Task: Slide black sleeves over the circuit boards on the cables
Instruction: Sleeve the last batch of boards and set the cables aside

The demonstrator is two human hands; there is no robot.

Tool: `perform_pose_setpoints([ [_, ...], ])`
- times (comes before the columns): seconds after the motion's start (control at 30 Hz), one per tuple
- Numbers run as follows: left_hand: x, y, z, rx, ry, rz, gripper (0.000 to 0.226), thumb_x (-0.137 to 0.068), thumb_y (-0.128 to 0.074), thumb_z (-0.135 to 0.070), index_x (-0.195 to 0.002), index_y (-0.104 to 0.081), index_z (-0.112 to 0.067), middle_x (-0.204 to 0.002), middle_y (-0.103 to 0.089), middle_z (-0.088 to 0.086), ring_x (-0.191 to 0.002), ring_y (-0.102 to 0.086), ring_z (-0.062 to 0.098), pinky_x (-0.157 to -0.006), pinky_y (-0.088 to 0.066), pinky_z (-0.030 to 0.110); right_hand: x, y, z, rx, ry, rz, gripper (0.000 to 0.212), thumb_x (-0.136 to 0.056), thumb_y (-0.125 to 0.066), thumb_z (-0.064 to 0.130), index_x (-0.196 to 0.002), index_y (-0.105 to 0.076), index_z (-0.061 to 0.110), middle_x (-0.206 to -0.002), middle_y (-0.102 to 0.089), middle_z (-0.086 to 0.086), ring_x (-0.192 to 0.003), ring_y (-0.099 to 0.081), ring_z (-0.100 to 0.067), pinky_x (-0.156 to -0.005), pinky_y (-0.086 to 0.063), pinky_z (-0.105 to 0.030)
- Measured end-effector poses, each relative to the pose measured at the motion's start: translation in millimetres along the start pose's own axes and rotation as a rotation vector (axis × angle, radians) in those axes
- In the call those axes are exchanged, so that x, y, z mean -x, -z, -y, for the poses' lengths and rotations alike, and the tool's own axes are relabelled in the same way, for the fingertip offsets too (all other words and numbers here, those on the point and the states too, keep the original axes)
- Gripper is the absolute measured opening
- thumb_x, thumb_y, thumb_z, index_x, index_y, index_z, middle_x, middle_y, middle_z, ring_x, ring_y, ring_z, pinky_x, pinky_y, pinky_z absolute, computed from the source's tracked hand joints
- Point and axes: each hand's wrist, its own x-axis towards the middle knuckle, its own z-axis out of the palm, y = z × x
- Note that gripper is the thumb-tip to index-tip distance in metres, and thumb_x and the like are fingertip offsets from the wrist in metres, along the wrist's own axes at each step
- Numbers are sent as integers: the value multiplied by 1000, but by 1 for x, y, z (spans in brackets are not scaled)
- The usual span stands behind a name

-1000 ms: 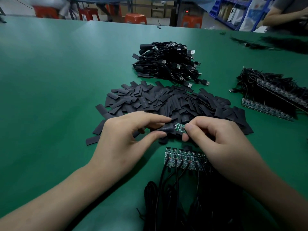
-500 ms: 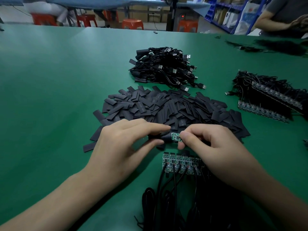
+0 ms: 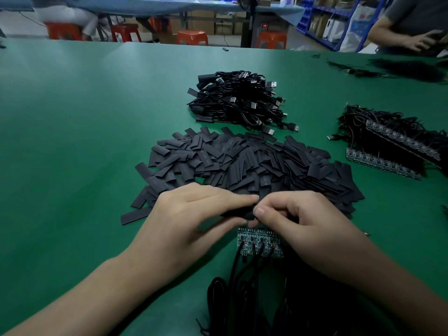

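head view: black sleeve (image 3: 238,212) between left hand (image 3: 186,229) and right hand (image 3: 305,229)

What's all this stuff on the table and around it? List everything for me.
table: one, green, fills the view
loose sleeves: large pile, black, table middle
plugged cables: one bundle, black, behind the pile
stacked boards: one heap with black wires, right side
row of boards: one, green, just below the hands
trailing cables: several, black, running from that row toward the viewer
held sleeve: one, black, between the hands
stools: several, orange, beyond the table
other person: one, far right corner
left hand: pinches the held sleeve
right hand: pinches its end
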Motion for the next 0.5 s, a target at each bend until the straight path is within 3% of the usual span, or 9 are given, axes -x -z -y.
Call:
perform_pose_setpoints([
  [0.07,-1,-1,-3,38,45,-38,32,-86,-80,-27,-118,-77,-22,-112,-75,-16,-101,-69,-3,-88,-54,21,0,0,0,-71,7,-20,18,-94,-55,44,-90,-70,35,-54,-50,8,-49,-42,-3,-51,-34,-23],
  [0.2,-4,0,-5,107,162,-105,32,-82,-82,-26,-113,-78,-21,-107,-76,-16,-97,-71,-6,-88,-53,16,1,6,2,-192,81,-125,8,-92,-67,28,-97,-63,33,-69,-68,1,-61,-60,-21,-60,-49,-38],
  [0.3,-5,2,-6,197,236,-135,33,-80,-81,-26,-113,-76,-27,-103,-77,-19,-96,-72,-4,-89,-56,21,2,7,4,-74,196,-185,13,-91,-72,15,-89,-68,27,-74,-71,4,-63,-62,-19,-59,-51,-36],
  [0.5,-5,1,-9,264,264,-133,33,-81,-82,-24,-113,-77,-27,-102,-77,-19,-96,-73,-2,-88,-55,19,3,6,5,37,276,-253,10,-87,-76,15,-87,-74,25,-72,-72,12,-66,-69,-14,-59,-54,-31],
])
